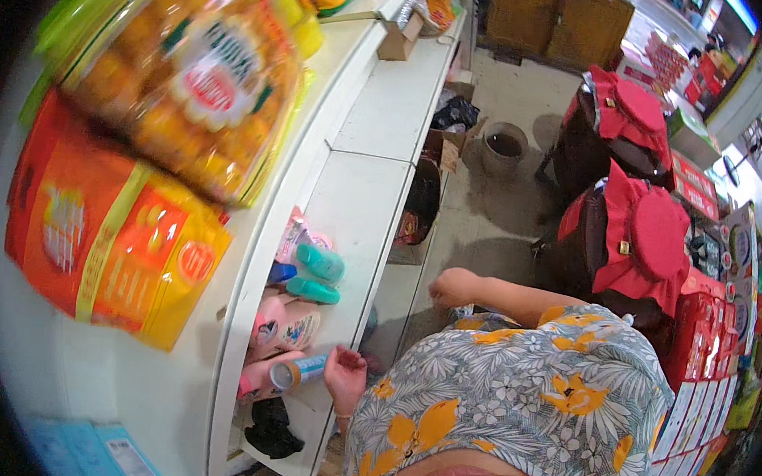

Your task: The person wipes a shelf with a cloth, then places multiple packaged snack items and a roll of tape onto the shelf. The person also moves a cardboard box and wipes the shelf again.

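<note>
My left hand, with a thin bangle at the wrist, is at the front edge of a white shelf, its fingers curled. It meets the end of a blue cylindrical container with an orange rim; whether it grips it is unclear. Pink bottles, green-capped bottles and a black plastic bag are around it on that shelf. My right hand hangs over the floor, fingers curled in, with no object seen in it. On the upper shelf are a clear packet of yellow-orange food and an orange-yellow packet.
Cardboard boxes stand beneath the shelving. A round pot is on the floor. Two dark jars with red cloth covers stand at right, beside stacked red and white boxes. A wooden cabinet stands at the far end.
</note>
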`<state>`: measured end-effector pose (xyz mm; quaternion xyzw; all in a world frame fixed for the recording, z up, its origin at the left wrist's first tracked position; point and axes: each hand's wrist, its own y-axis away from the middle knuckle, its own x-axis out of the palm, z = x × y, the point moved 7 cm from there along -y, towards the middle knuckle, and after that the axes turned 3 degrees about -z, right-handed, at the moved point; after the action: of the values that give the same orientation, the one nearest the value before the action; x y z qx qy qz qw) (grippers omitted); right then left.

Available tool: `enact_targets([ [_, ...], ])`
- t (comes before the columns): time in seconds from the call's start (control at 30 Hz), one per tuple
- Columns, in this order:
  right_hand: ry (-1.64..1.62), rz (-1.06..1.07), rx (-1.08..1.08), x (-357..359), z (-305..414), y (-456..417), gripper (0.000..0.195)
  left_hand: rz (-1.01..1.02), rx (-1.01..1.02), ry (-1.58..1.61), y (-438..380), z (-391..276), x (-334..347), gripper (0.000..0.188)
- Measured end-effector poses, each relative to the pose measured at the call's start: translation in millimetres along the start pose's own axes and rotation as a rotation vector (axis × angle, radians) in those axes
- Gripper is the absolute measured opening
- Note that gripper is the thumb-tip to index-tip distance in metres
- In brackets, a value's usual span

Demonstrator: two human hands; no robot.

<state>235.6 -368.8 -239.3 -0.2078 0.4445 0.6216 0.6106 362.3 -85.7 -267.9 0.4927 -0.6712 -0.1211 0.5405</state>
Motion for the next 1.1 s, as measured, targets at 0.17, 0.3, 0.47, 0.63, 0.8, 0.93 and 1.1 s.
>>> enact_targets([
  [0.17, -0.079, 0.011, 0.171, 32, -122, 0, 0.025, 0.081, -0.114, -0.165, -43, 23, 103, 0.020],
  [0.3, -0.068, 0.232, 0.412, 29, -221, 19, 0.026, 0.090, -0.196, -0.300, -90, 61, 173, 0.019],
  [0.47, -0.224, 0.161, 0.611, 61, -387, 12, 0.028, 0.032, -0.238, -0.454, -135, 102, 250, 0.020],
  [0.63, -0.388, 0.084, 0.962, 15, -472, 23, 0.028, 0.000, -0.274, -0.599, -191, 134, 304, 0.024],
  [0.8, -0.445, -0.150, 0.999, -5, -499, 21, 0.028, 0.085, -0.359, -0.680, -252, 179, 376, 0.028],
  [0.93, -0.455, -0.161, 0.993, -30, -525, 34, 0.031, 0.100, -0.435, -0.776, -316, 227, 427, 0.027],
  [1.1, -0.447, -0.050, 1.079, -8, -619, 48, 0.036, 0.185, -0.542, -0.876, -406, 283, 512, 0.022],
])
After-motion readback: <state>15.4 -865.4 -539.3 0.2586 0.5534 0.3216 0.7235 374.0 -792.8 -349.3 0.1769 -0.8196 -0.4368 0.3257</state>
